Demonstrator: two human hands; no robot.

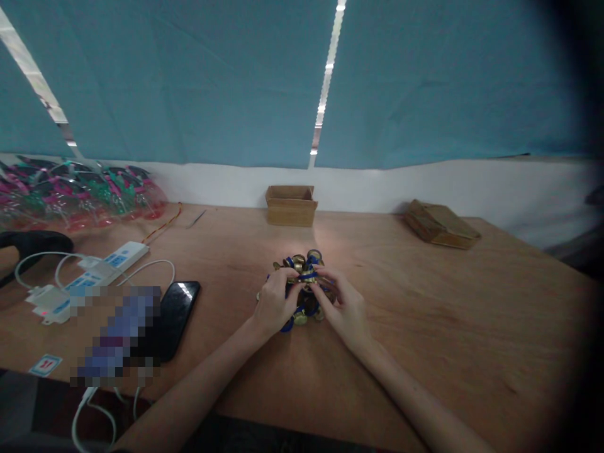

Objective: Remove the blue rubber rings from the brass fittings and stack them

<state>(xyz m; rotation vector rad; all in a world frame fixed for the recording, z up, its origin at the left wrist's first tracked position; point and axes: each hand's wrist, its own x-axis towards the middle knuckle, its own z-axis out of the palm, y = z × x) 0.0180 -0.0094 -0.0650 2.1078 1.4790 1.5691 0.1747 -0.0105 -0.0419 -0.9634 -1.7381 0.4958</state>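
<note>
A heap of small round gold-coloured pieces with blue bands (pixel 300 319) lies on the wooden table in front of me. Over its middle, one such gold and blue round piece (pixel 307 275) is pinched between the fingertips of both hands. My left hand (pixel 277 301) holds its left side with thumb and fingers closed. From the other side, my right hand (pixel 346 306) grips it in the same way. What exactly the pieces are is too small to tell, and my hands hide part of the heap.
A small open cardboard box (pixel 291 212) stands at the back by the wall. Another cardboard box (pixel 441 224) lies back right. On the left are a black phone (pixel 177 321), a blurred-out device, a power strip (pixel 101 277) with white cables, and several clear plastic-wrapped items (pixel 80 195).
</note>
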